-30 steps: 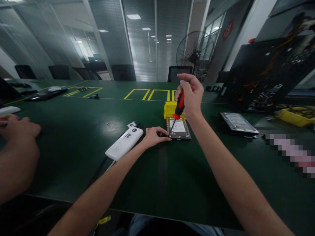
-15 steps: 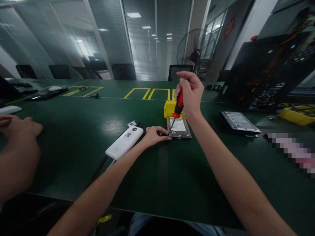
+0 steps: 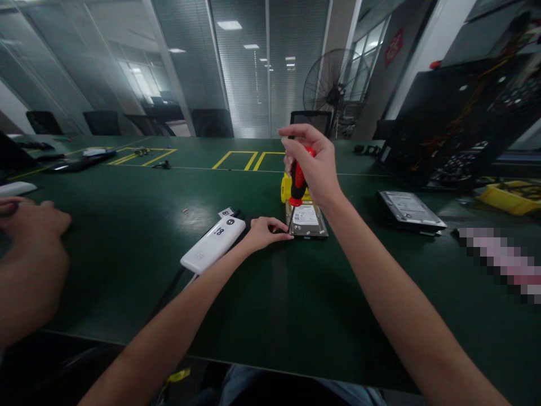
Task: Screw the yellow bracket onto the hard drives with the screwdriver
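My right hand [image 3: 315,160] is closed round the red and black handle of a screwdriver [image 3: 299,183], its index finger lifted off. The shaft points down to the near left corner of a hard drive [image 3: 309,221]. The drive lies label up on the green table, and the exact spot under the tip is hidden. My left hand [image 3: 267,232] rests at that corner, thumb and fingertips pinched on the drive's edge beside the screwdriver tip. A yellow object [image 3: 286,187] stands directly behind the drive, partly covered by my right hand and the screwdriver.
A white power bank [image 3: 213,245] marked 18 lies left of my left forearm, with a cable. Another hard drive [image 3: 409,211] sits to the right, before a black computer case [image 3: 456,124] and a yellow basket [image 3: 511,197]. Another person's hand [image 3: 36,225] is at far left.
My right hand has shifted left and turned, bringing the screwdriver handle leftward and more upright. The tip stays at the drive's corner. My left hand keeps its place.
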`<state>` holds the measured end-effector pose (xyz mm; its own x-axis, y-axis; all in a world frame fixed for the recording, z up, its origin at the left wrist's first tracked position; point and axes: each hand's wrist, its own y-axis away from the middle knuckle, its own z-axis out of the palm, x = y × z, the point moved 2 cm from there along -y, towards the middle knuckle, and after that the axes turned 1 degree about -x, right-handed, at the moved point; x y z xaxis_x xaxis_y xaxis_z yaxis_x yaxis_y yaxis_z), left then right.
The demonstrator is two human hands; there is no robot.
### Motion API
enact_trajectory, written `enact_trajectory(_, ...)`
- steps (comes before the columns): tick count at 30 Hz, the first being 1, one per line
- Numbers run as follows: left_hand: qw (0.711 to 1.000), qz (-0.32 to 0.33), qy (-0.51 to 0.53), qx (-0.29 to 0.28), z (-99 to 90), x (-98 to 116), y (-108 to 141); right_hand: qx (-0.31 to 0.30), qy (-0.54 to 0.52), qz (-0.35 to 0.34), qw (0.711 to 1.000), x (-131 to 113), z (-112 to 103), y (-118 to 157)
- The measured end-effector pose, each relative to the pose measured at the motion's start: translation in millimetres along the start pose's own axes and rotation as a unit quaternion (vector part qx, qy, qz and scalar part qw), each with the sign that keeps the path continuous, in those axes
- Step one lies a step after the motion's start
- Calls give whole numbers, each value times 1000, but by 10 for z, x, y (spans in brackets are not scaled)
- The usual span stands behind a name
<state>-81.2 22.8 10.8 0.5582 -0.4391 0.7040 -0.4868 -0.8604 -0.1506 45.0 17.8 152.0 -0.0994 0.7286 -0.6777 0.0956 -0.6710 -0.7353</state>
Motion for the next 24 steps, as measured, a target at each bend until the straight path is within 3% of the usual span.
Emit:
enact_trajectory(6,1000,-16,7,-1,9,-5,-9,-1,30,-11,999,-9,35,26)
enact_trajectory(19,1000,11,10,-6,26,-57,-26,-7,19,-20,1000,-20,23,15)
enact_trajectory(24,1000,6,13,-8,33,-50,-28,-57,-6,-2,998,-18,23,34)
